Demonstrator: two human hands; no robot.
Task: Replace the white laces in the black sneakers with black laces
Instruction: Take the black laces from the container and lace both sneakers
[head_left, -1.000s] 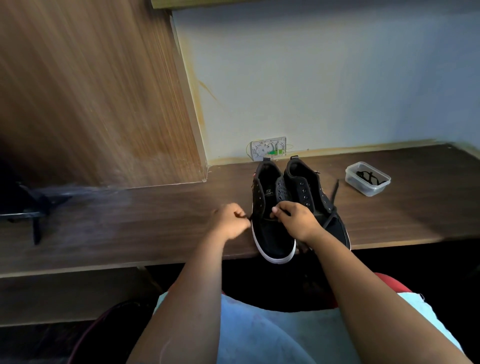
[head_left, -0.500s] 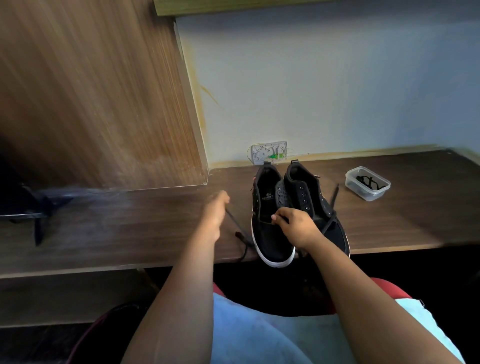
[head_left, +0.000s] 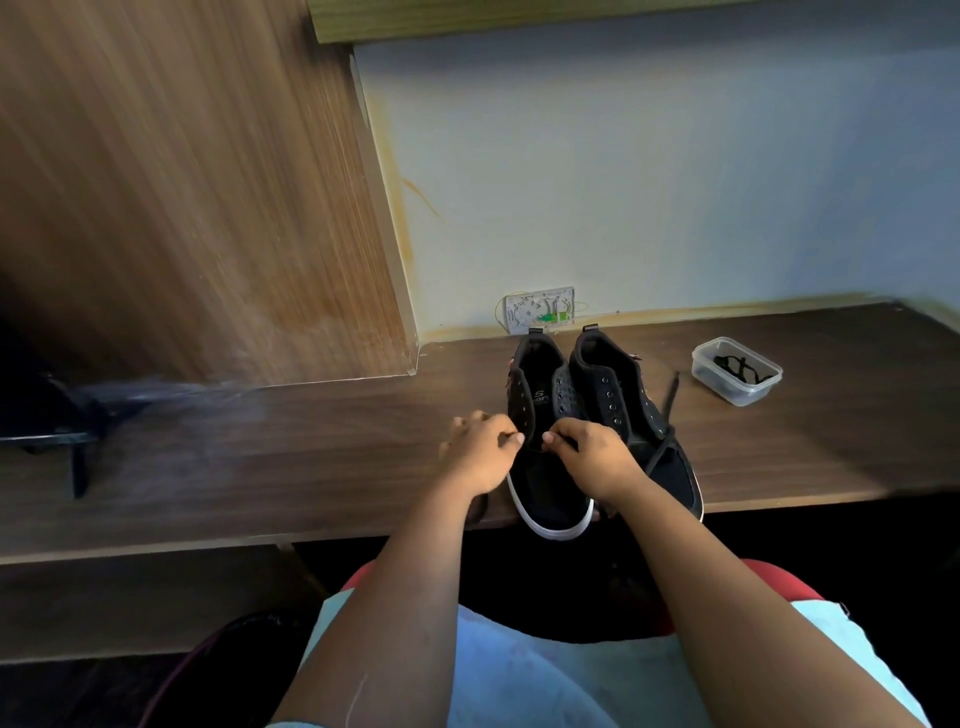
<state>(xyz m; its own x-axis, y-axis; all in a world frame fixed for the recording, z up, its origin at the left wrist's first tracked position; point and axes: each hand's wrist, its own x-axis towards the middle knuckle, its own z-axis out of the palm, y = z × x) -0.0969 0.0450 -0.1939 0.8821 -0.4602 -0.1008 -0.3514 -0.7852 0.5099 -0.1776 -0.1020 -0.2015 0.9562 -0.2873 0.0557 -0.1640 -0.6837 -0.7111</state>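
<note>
your left hand and right hand each pinch the black lace at the lower eyelets of the left sneaker. its toe overhangs the table edge. the right sneaker touches it; open table lies leftward.

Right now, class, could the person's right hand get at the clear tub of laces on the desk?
Probably yes: bare desk lies between the right hand and the tub, though that hand pinches a lace.

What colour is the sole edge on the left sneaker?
White, around the left sneaker toe; head view.
</note>
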